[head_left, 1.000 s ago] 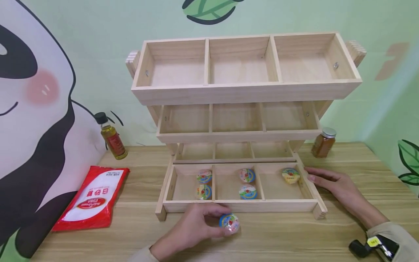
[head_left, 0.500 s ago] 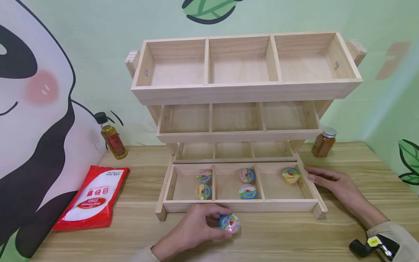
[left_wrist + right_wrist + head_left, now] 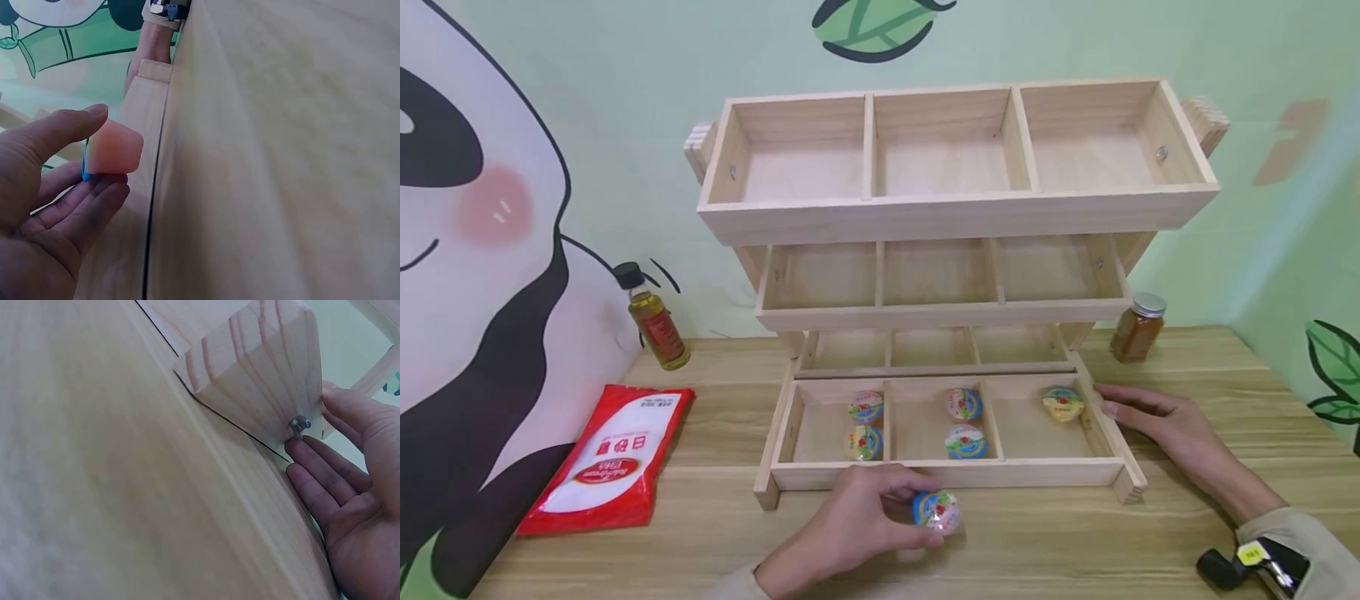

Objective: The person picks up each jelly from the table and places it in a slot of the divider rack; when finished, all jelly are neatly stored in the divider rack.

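Observation:
My left hand (image 3: 861,521) pinches a small jelly cup (image 3: 937,511) between thumb and fingers, just in front of the rack's bottom tray. In the left wrist view the cup's pink body (image 3: 117,149) faces right, its blue-edged lid turned left. My right hand (image 3: 1168,429) rests against the right side rail of the wooden rack (image 3: 947,475), fingers relaxed. In the right wrist view its fingertips (image 3: 299,450) lie beside a metal bolt (image 3: 300,423). Two jelly cups (image 3: 867,443) sit in the tray's left compartment, two (image 3: 966,442) in the middle, and a yellow one (image 3: 1063,403) in the right.
Three more divided tiers (image 3: 955,212) rise above the bottom tray, leaning over it. A red and white bag (image 3: 606,467) lies at the left, with an oil bottle (image 3: 658,325) behind it. A silver-lidded jar (image 3: 1138,329) stands behind the right hand.
My left hand has shifted slightly to the right with the jelly cup. The head view has tilted a little. My right hand stays at the side rail.

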Tool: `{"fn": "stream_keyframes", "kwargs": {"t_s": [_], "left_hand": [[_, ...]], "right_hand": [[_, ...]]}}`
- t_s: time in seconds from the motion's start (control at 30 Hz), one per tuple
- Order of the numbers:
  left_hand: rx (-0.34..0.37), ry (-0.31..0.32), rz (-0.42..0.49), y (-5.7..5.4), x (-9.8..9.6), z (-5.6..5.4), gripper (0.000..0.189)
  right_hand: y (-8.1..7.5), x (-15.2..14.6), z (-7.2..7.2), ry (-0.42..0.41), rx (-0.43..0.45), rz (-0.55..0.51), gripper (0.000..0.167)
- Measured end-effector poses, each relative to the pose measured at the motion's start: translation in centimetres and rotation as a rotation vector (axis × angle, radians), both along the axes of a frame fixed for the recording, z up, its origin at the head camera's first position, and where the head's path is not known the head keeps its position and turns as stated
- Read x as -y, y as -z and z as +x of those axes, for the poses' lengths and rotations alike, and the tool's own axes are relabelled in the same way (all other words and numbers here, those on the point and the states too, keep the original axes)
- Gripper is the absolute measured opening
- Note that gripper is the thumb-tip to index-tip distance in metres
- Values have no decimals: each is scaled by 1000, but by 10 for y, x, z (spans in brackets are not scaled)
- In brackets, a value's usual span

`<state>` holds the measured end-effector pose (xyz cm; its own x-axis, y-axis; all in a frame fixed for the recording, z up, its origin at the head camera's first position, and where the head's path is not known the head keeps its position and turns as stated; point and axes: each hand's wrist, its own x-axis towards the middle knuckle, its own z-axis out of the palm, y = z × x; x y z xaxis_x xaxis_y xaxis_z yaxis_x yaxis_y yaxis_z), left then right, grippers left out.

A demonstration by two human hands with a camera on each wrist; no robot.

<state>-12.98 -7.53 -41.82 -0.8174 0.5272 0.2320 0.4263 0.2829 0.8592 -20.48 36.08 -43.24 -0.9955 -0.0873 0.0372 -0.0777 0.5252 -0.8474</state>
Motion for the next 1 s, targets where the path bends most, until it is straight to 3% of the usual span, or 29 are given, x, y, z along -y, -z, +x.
{"fn": "stream_keyframes", "kwargs": {"t_s": [0.23,0.47,0.63,0.8,1.0], "left_hand": [[27,20,31,-12,-20,-4,41],[128,6,92,-27,-46,-10,42],[164,-1,132,-32,-62,-20,42],[120,-16,135,-32,-76,-32,40],[47,-51,71,-31,-90,-48,42]], "right_hand": [[1,0,0,0,-4,-7,54],[1,-1,-1,2,14,18,56],[2,-1,-2,-2,8,22,56],[2,-1,-2,-7,2,16,55],[3,-1,-1,-7,-13,17,53]]}}
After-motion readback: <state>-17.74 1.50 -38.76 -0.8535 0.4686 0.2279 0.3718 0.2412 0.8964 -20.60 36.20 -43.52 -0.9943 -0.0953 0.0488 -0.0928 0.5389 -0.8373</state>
